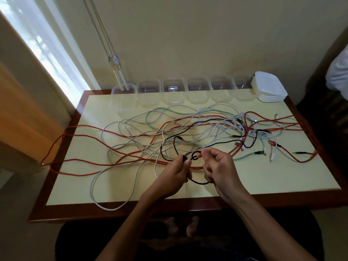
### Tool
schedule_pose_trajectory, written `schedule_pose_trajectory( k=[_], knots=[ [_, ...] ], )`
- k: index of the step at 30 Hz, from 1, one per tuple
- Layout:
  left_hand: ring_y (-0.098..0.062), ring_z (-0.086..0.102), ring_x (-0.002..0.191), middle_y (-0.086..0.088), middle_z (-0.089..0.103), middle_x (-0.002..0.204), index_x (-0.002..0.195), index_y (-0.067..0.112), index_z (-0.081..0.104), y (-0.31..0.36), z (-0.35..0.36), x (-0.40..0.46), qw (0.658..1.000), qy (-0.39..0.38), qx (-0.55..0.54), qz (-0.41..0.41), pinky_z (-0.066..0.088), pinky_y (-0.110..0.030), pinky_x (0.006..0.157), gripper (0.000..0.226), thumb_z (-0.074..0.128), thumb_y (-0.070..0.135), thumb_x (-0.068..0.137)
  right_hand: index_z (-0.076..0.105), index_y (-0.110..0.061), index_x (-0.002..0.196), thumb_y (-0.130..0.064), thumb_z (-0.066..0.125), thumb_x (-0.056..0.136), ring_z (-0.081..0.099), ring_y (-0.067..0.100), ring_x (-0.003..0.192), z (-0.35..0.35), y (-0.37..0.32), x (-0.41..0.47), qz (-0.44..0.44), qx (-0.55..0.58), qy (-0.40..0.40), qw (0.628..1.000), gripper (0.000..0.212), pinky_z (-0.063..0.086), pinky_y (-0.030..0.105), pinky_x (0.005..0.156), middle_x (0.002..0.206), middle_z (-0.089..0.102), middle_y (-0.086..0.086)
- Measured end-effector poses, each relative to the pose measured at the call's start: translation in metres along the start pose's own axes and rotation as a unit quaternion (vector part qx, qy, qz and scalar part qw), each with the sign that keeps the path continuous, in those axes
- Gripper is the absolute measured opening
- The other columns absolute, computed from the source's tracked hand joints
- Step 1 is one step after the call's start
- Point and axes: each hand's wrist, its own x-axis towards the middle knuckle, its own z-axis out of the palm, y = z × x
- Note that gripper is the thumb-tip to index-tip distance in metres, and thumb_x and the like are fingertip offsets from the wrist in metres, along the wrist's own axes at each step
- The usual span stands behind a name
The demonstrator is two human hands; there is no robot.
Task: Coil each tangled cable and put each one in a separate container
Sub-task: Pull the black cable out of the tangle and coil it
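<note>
A tangle of red, white, pale green and black cables spreads over the cream table top (282, 176). My left hand (176, 174) pinches the black cable (199, 183) near its end, above the table's front middle. My right hand (219, 166) pinches the same black cable a little to the right, where it forms a small loop between the two hands. A slack bend of it hangs below both hands. The rest of the black cable runs back into the tangle. Several clear plastic containers (148, 93) stand in a row along the far edge.
A stack of white lids (269, 87) sits at the far right corner. Red cable loops (54, 146) hang over the table's left edge, and more hang over the right edge. Blind cords dangle into the leftmost container (123, 98). A person's white sleeve (339, 72) shows at the right.
</note>
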Motion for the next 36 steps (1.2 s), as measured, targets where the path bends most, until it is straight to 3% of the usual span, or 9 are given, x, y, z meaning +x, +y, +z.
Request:
schedule_pose_trajectory(
  k=[6, 9, 13, 16, 19, 22, 27, 31, 36],
  knots=[
    [-0.008, 0.042, 0.053, 0.006, 0.046, 0.062, 0.073, 0.023, 0.047, -0.002, -0.006, 0.002, 0.992, 0.023, 0.113, 0.048, 0.035, -0.031, 0.055, 0.031, 0.043, 0.016, 0.102, 0.074, -0.007, 0.085, -0.011, 0.059, 0.096, 0.063, 0.0, 0.062, -0.006, -0.003, 0.003, -0.089, -0.243, -0.017, 0.966, 0.019, 0.045, 0.013, 0.059, 0.064, 0.069, -0.01],
    [-0.014, 0.048, 0.059, 0.007, 0.049, 0.063, 0.071, 0.028, 0.045, 0.001, -0.005, -0.001, 0.98, 0.031, 0.18, 0.079, 0.039, -0.036, 0.059, 0.031, 0.046, 0.016, 0.1, 0.074, -0.016, 0.083, -0.021, 0.064, 0.094, 0.063, 0.004, 0.067, -0.008, -0.005, 0.01, -0.097, -0.366, -0.028, 0.925, 0.016, 0.049, 0.023, 0.063, 0.071, 0.07, -0.007],
    [-0.002, 0.046, 0.056, 0.014, 0.045, 0.06, 0.072, 0.032, 0.044, 0.01, -0.001, -0.005, 0.982, 0.039, 0.145, 0.114, 0.03, -0.016, 0.053, 0.036, 0.047, 0.008, 0.099, 0.065, -0.022, 0.091, -0.031, 0.068, 0.09, 0.062, 0.01, 0.077, -0.005, -0.01, 0.018, -0.084, -0.446, -0.043, 0.89, 0.01, 0.05, 0.031, 0.068, 0.082, 0.066, -0.005],
    [-0.003, 0.042, 0.053, 0.012, 0.043, 0.059, 0.073, 0.028, 0.047, 0.006, 0.0, -0.003, 0.99, 0.081, 0.077, 0.088, 0.028, -0.018, 0.052, 0.033, 0.045, 0.011, 0.101, 0.062, -0.02, 0.102, -0.043, 0.075, 0.081, 0.055, 0.021, 0.1, -0.003, -0.002, 0.02, -0.197, -0.515, 0.079, 0.83, 0.033, 0.047, 0.039, 0.082, 0.105, 0.056, 0.002],
    [0.0, 0.043, 0.053, 0.011, 0.045, 0.06, 0.073, 0.025, 0.048, 0.001, 0.0, 0.0, 0.989, 0.124, 0.04, 0.069, 0.029, -0.018, 0.053, 0.031, 0.044, 0.015, 0.102, 0.059, -0.016, 0.105, -0.045, 0.077, 0.078, 0.051, 0.026, 0.095, -0.002, 0.001, 0.013, -0.311, -0.475, 0.206, 0.797, 0.044, 0.044, 0.039, 0.08, 0.102, 0.05, 0.008],
    [-0.003, 0.043, 0.056, 0.01, 0.047, 0.062, 0.075, 0.022, 0.05, -0.001, 0.001, 0.004, 0.987, 0.151, 0.009, 0.057, 0.033, -0.024, 0.056, 0.03, 0.043, 0.016, 0.103, 0.049, -0.016, 0.101, -0.049, 0.074, 0.079, 0.049, 0.021, 0.082, -0.001, 0.002, 0.003, -0.312, -0.417, 0.233, 0.821, 0.047, 0.044, 0.033, 0.072, 0.093, 0.047, 0.002],
    [-0.005, 0.039, 0.053, 0.009, 0.044, 0.061, 0.073, 0.021, 0.049, -0.002, 0.006, 0.005, 0.987, 0.149, -0.033, 0.053, 0.032, -0.029, 0.055, 0.032, 0.042, 0.017, 0.103, 0.05, -0.007, 0.06, -0.063, 0.063, 0.077, 0.041, 0.017, 0.046, -0.007, 0.006, 0.002, -0.109, -0.315, 0.166, 0.928, 0.06, 0.036, 0.031, 0.052, 0.05, 0.048, 0.0],
    [-0.006, 0.036, 0.052, 0.003, 0.043, 0.06, 0.072, 0.018, 0.048, 0.002, 0.011, 0.002, 0.991, 0.122, -0.01, 0.058, 0.031, -0.029, 0.053, 0.032, 0.042, 0.016, 0.103, 0.074, -0.01, 0.084, -0.047, 0.058, 0.091, 0.056, 0.016, 0.043, 0.002, 0.0, 0.0, 0.022, -0.107, 0.067, 0.992, 0.041, 0.041, 0.024, 0.048, 0.076, 0.075, 0.0],
    [-0.002, 0.038, 0.048, 0.01, 0.044, 0.058, 0.072, 0.022, 0.049, 0.005, 0.012, 0.0, 0.991, 0.126, -0.018, 0.05, 0.029, -0.019, 0.05, 0.033, 0.041, 0.014, 0.103, 0.075, -0.012, 0.086, -0.032, 0.06, 0.096, 0.064, 0.011, 0.061, 0.003, -0.005, 0.002, 0.022, -0.165, 0.018, 0.986, 0.027, 0.049, 0.025, 0.056, 0.08, 0.076, -0.001]
  ],
)
